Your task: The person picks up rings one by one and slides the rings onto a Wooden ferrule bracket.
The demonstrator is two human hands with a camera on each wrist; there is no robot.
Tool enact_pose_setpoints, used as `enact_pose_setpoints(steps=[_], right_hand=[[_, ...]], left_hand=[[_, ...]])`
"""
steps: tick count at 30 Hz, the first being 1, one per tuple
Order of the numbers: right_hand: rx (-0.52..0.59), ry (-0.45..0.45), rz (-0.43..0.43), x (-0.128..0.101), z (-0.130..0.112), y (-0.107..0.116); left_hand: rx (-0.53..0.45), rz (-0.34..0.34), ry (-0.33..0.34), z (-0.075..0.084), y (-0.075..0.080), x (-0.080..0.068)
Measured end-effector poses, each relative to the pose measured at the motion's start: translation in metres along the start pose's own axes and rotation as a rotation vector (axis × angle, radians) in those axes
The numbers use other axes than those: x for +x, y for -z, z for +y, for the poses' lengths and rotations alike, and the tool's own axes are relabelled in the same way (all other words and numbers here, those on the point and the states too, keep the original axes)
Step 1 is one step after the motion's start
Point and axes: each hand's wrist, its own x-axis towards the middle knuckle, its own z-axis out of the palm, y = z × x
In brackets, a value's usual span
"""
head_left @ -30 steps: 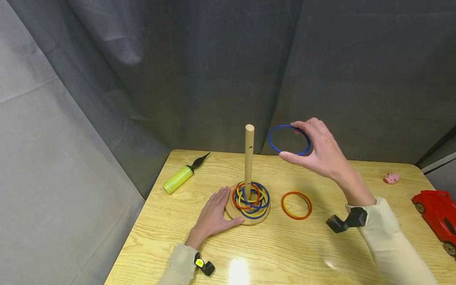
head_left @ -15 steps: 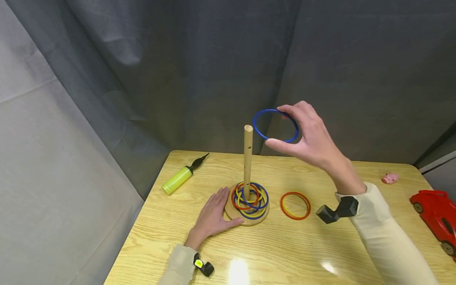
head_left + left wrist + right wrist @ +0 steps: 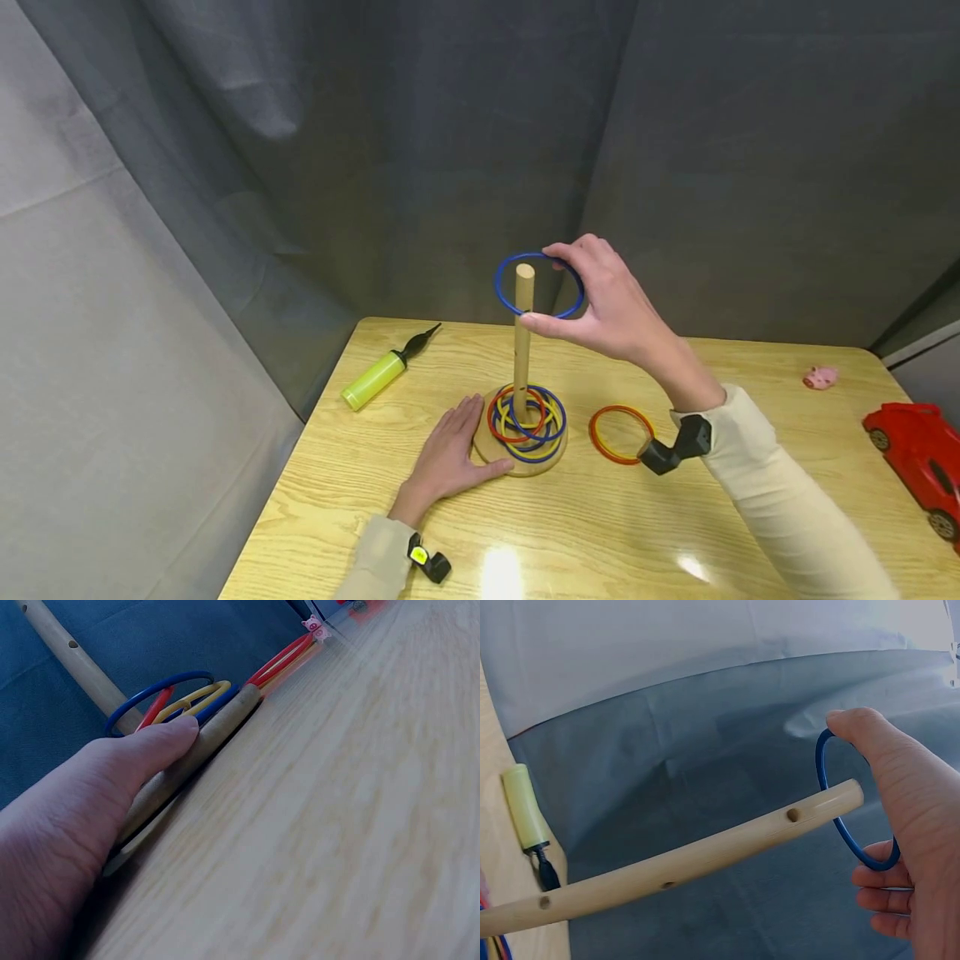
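Observation:
My right hand (image 3: 618, 312) pinches a thin blue ring (image 3: 497, 283) between thumb and fingers. The ring encircles the top of an upright wooden peg (image 3: 522, 354); in the right wrist view the peg's end (image 3: 847, 796) passes through it. The peg rises from a round wooden base (image 3: 487, 446), where several red, yellow and blue rings (image 3: 562, 408) lie loosely around its foot. My left hand (image 3: 448, 458) rests at the base's left side, fingers straight. In the left wrist view, its thumb (image 3: 161, 742) lies on the base's rim.
Right of the base, a red ring (image 3: 592, 429) and a yellow one lie together on the wooden table (image 3: 555, 533). A yellow-green hand pump (image 3: 375, 379) lies back left. Far right are a pink pig toy (image 3: 820, 377) and a red toy car (image 3: 915, 467). Grey curtains stand behind.
My right hand has carried the blue ring leftward, rising and then lowering, from beside the peg to around its top. The left hand has stayed at the base.

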Motion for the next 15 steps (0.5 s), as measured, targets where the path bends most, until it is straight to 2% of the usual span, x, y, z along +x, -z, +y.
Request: enact_pose_setpoints(steps=[15], right_hand=[[0.016,-0.093,-0.119,-0.026,0.013,-0.038]], left_hand=[[0.021,-0.01,0.014,0.0,-0.001,-0.001]])
